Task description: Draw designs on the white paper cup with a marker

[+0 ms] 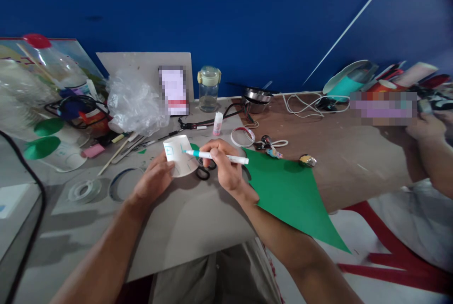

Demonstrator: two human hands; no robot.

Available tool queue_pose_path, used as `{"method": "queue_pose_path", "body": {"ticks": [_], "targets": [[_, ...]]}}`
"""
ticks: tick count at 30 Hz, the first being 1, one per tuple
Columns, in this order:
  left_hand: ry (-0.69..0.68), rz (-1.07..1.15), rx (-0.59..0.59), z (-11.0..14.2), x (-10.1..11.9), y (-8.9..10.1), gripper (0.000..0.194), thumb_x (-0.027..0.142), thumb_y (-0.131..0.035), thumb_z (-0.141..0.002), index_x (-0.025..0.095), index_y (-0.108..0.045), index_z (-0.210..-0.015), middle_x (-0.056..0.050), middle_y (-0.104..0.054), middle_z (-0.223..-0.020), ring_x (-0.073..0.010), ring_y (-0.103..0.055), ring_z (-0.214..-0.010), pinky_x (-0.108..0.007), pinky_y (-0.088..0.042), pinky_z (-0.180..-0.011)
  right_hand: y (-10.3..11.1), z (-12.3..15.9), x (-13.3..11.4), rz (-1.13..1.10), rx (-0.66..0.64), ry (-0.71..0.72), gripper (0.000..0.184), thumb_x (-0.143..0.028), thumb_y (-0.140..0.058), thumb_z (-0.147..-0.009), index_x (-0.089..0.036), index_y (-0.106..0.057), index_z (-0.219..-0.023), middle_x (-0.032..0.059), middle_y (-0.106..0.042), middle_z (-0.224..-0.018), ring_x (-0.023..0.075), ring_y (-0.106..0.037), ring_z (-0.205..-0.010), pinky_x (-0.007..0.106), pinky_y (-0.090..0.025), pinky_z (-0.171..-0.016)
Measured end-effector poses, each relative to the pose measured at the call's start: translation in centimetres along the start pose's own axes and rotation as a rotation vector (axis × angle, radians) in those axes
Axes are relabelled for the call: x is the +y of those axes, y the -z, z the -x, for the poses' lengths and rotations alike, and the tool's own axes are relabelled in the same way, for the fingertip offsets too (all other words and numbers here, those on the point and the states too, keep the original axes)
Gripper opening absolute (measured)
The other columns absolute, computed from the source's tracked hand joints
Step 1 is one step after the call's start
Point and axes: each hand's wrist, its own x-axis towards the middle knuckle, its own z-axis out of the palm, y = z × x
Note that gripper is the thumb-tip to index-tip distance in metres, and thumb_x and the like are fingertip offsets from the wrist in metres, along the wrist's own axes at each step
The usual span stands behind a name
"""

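A white paper cup (pixel 182 164), with teal lines drawn on its side, is tilted in my left hand (pixel 155 176), whose fingers close round its left edge. My right hand (pixel 224 167) grips a white marker (pixel 233 158) with a teal tip end. The marker's tip meets the cup's side beside a drawn line. Behind the cup and under my right hand, black-handled scissors (pixel 203 173) lie partly hidden. A sheet of green paper (pixel 286 190) spreads to the right, partly beneath my right forearm.
A glue stick (pixel 217 124), a white tape ring (pixel 242 137) and a glass bottle (pixel 208 89) stand beyond my hands. At left are clear tape (pixel 84 190), crumpled plastic (pixel 132 101) and cups with green tops (pixel 43 147). Another person's arm (pixel 437 153) rests at far right.
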Motion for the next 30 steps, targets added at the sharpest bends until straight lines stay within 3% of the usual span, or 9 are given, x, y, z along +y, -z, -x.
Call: {"method": "queue_pose_path", "body": {"ticks": [4, 10, 15, 24, 30], "targets": [[0.034, -0.016, 0.011, 0.02, -0.11, 0.09, 0.042, 0.031, -0.079, -0.072, 0.014, -0.074, -0.11, -0.008, -0.077, -0.095, -0.0252, -0.07, -0.086, -0.032, -0.054, -0.075, -0.03, -0.17, -0.04, 0.018, 0.016, 0.025, 0.025, -0.036, -0.051, -0.098, -0.02, -0.069, -0.091, -0.0012, -0.065, -0.066, 0.0127, -0.059, -0.063, 0.029, -0.049, -0.065], [0.053, 0.019, -0.006, -0.03, -0.07, 0.35, 0.049, 0.035, -0.082, -0.07, 0.018, -0.074, -0.115, -0.008, -0.077, -0.104, -0.0262, -0.07, -0.093, -0.033, -0.055, -0.082, -0.02, -0.54, -0.31, 0.072, 0.083, -0.001, 0.026, -0.035, -0.051, -0.096, -0.02, -0.069, -0.085, -0.0011, -0.063, -0.065, 0.0126, -0.059, -0.063, 0.028, -0.049, -0.064], [0.078, 0.0, -0.001, 0.02, 0.29, 0.41, 0.045, 0.038, -0.082, -0.068, 0.021, -0.076, -0.109, -0.008, -0.078, -0.105, -0.0267, -0.07, -0.093, -0.035, -0.056, -0.081, -0.05, -0.62, -0.53, 0.098, 0.093, -0.016, 0.027, -0.037, -0.051, -0.095, -0.02, -0.069, -0.083, -0.0007, -0.063, -0.065, 0.0128, -0.058, -0.064, 0.028, -0.049, -0.063], [0.063, 0.03, 0.018, -0.05, 0.3, 0.52, 0.05, 0.04, -0.083, -0.067, 0.019, -0.075, -0.112, -0.009, -0.077, -0.109, -0.0268, -0.069, -0.094, -0.034, -0.055, -0.082, 0.22, -0.31, 0.0, -0.019, 0.055, -0.076, 0.03, -0.043, -0.053, -0.093, -0.021, -0.069, -0.082, -0.0017, -0.059, -0.06, 0.0132, -0.055, -0.058, 0.029, -0.046, -0.06], [0.067, 0.003, 0.01, 0.13, 0.48, 0.18, 0.05, 0.039, -0.079, -0.071, 0.018, -0.073, -0.116, -0.008, -0.077, -0.106, -0.028, -0.07, -0.093, -0.035, -0.055, -0.08, 0.21, -0.22, -0.46, 0.055, -0.035, -0.05, 0.03, -0.044, -0.053, -0.094, -0.021, -0.071, -0.084, -0.0002, -0.063, -0.063, 0.014, -0.057, -0.061, 0.031, -0.045, -0.063]]}}
